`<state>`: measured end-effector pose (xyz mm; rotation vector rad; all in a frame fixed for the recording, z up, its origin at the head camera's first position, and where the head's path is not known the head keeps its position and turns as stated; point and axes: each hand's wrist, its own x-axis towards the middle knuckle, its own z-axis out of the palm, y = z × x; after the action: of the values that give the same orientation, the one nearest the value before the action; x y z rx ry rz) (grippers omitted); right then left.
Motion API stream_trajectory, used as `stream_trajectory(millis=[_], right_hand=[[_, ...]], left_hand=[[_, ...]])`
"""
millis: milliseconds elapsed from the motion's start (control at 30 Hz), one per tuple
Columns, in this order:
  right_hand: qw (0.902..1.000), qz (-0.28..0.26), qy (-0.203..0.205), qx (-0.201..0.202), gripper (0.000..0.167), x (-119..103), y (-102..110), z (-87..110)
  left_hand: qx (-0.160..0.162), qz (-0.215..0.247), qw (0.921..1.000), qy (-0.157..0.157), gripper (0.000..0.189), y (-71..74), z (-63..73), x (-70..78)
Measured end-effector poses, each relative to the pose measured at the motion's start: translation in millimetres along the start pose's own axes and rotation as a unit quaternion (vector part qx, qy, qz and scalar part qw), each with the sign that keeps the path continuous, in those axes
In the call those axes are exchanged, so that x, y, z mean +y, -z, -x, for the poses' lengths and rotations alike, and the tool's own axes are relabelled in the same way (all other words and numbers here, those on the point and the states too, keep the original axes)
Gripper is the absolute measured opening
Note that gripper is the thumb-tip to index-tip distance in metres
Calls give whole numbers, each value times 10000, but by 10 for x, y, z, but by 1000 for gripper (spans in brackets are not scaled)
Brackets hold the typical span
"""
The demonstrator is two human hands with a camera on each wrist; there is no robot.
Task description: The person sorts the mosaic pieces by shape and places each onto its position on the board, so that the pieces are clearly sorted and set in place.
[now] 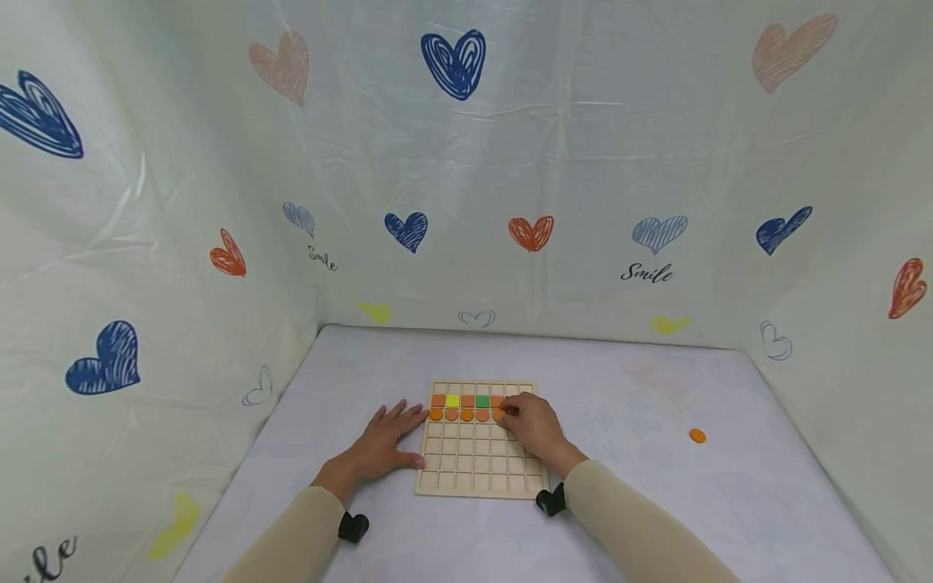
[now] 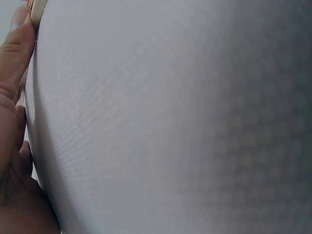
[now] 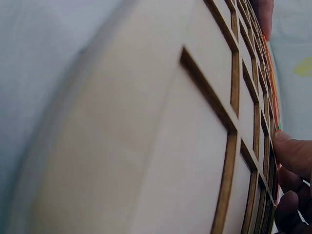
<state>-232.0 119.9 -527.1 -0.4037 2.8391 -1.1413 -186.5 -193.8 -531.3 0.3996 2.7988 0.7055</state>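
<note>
A pale wooden grid board [image 1: 474, 483] lies on the white-covered table. Along one upper row sit square tiles in orange, a yellow tile [image 1: 453, 401] and a green tile [image 1: 483, 401]. Directly below them runs a row of round discs in orange shades. My right hand [image 1: 535, 425] bends over the board's right side, thumb and fingertips at the orange disc [image 1: 499, 414] that ends this row; the fingers partly cover it. With fingers spread, my left hand [image 1: 381, 445] rests along the left edge, its thumb [image 2: 17, 51] against the board's side.
A loose orange disc [image 1: 697, 436] lies on the table to the right of the board. White curtains printed with hearts [image 1: 406, 232] hang behind the table and on both sides. Each wrist wears a black device, such as the left wrist's strap [image 1: 354, 528].
</note>
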Motion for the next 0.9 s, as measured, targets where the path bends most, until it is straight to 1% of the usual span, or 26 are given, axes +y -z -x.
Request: stream_trajectory(millis=[233, 433, 633, 900], right_hand=[[10000, -18, 24, -14, 22, -14, 12, 2], [10000, -41, -32, -70, 23, -17, 8, -1], [9999, -39, -81, -95, 21, -20, 9, 5], [10000, -5, 4, -86, 20, 2, -6, 3]], left_hand=[[-6, 36, 10000, 9, 94, 2, 1, -1], [-15, 62, 10000, 21, 95, -3, -7, -5], [-9, 66, 10000, 21, 94, -1, -10, -5], [-6, 58, 10000, -6, 94, 0, -6, -1]])
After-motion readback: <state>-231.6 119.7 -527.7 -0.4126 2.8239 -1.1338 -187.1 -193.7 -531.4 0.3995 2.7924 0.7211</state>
